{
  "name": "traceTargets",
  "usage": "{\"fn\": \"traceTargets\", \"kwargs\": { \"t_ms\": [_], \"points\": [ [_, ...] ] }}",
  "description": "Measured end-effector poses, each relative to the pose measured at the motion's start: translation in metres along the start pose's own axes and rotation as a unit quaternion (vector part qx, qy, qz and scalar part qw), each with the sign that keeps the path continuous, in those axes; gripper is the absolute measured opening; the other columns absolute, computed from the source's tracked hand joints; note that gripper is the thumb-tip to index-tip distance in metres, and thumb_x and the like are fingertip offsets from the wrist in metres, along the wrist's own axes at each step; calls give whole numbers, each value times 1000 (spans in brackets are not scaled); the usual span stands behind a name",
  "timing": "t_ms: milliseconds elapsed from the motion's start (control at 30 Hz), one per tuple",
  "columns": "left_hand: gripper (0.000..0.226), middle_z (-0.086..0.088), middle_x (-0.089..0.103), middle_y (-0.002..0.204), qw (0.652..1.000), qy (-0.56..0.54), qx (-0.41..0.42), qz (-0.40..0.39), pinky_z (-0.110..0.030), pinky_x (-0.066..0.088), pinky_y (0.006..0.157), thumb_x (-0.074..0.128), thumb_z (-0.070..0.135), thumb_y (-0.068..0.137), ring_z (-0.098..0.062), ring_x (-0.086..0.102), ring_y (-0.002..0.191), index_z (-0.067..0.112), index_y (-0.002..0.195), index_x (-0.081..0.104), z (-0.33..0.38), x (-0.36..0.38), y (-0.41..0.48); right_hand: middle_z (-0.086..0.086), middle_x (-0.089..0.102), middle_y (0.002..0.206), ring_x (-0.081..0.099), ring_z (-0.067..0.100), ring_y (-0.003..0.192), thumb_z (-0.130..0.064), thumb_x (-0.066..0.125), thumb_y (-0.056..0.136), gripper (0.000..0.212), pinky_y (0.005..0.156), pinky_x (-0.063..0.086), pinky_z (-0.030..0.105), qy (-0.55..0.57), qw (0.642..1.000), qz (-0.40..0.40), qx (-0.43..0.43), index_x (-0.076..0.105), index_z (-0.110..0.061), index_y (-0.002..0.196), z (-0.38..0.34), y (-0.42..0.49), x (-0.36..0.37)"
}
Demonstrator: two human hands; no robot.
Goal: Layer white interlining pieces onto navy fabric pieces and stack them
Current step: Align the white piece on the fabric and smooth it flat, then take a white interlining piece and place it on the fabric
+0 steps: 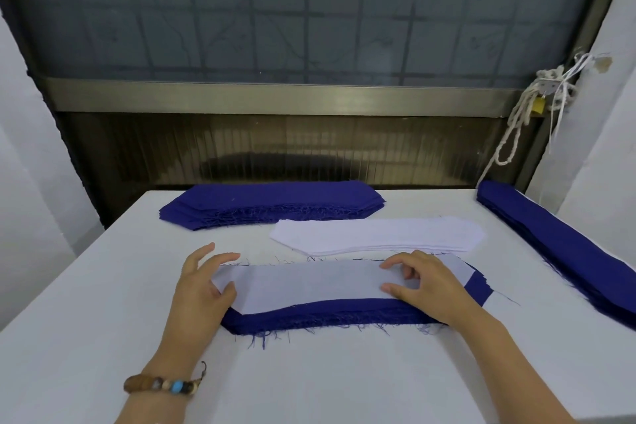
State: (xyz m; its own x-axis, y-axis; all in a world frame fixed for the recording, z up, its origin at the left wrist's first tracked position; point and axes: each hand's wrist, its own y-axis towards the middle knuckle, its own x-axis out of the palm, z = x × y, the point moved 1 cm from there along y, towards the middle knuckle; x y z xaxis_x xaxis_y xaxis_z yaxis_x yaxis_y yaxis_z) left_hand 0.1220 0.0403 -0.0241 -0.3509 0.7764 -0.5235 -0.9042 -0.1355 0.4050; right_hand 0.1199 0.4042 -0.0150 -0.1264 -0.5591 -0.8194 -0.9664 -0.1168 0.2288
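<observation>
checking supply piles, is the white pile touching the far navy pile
Apart. The head view shows a bare strip of table between the white pile and the far navy pile.

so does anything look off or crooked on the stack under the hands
The white interlining piece sits shifted toward the far edge of the near navy stack, leaving a wide navy band along the near side and right end. Both edges are frayed, with loose threads.

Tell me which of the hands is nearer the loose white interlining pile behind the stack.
Right. The right hand rests on the stack's right end, just in front of the white interlining pile. The left hand holds the stack's left end, farther away.
</observation>
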Motion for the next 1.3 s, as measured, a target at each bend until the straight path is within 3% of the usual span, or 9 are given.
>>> {"fn": "traceTargets", "kwargs": {
  "t_ms": [67, 200, 333, 467, 633, 1067, 1300],
  "points": [
    [42, 5, 44, 127, 999, 5, 8, 35, -9, 45, 66, 67, -2, 84, -12, 54, 59, 32, 109, 66, 1, -2, 0, -11, 52, 86, 47, 5, 86, -54, 71, 76, 31, 81, 41, 19, -10, 1000, -2, 1, 60, -46, 104, -1, 0, 0],
    [29, 3, 54, 113, 990, 97, 57, 88, -28, 40, 83, 69, 3, 83, -17, 48, 97, 23, 105, 70, 9, 0, 3, -14, 51, 90, 47, 4, 89, -58, 69, 76, 33, 83, 42, 20, -25, 1000, -9, 2, 60, -45, 105, -4, 3, 0],
    [21, 8, 64, 111, 986, 95, 118, -63, -20, 35, 93, 63, 11, 91, -14, 53, 106, 20, 109, 70, 34, 25, 19, -17, 48, 107, 40, 4, 103, -56, 62, 84, 34, 91, 33, 20, -57, 998, 17, -16, 58, -44, 115, -13, 14, 6],
    [29, 11, 62, 125, 966, 124, 159, -161, -27, 34, 106, 56, 28, 98, -10, 51, 118, 22, 125, 65, 54, 58, 28, -18, 47, 119, 36, 6, 114, -51, 55, 91, 35, 92, 25, 24, -92, 995, 9, -27, 55, -42, 124, -22, 27, 11],
    [30, 14, 62, 122, 961, 98, 159, -205, -24, 36, 103, 57, 36, 97, -7, 53, 114, 26, 124, 65, 52, 78, 23, -17, 51, 117, 43, 7, 111, -53, 53, 91, 34, 99, 34, 30, -78, 996, -27, -22, 58, -39, 121, -19, 27, 13],
    [28, 21, 61, 119, 963, 74, 129, -223, -24, 36, 106, 61, 38, 94, 0, 51, 111, 33, 121, 65, 48, 78, 27, -17, 49, 113, 41, 5, 109, -51, 53, 92, 32, 99, 33, 27, -67, 996, -57, -28, 56, -41, 122, -16, 25, 9],
    [15, 16, 66, 102, 982, 71, 96, -146, -26, 47, 88, 62, 26, 94, -3, 56, 94, 29, 105, 70, 63, 79, 67, -11, 58, 100, 48, 8, 98, -32, 61, 92, 16, 88, 41, 22, -20, 999, -26, -21, 66, -32, 108, -19, 62, 4]
  ]
}}
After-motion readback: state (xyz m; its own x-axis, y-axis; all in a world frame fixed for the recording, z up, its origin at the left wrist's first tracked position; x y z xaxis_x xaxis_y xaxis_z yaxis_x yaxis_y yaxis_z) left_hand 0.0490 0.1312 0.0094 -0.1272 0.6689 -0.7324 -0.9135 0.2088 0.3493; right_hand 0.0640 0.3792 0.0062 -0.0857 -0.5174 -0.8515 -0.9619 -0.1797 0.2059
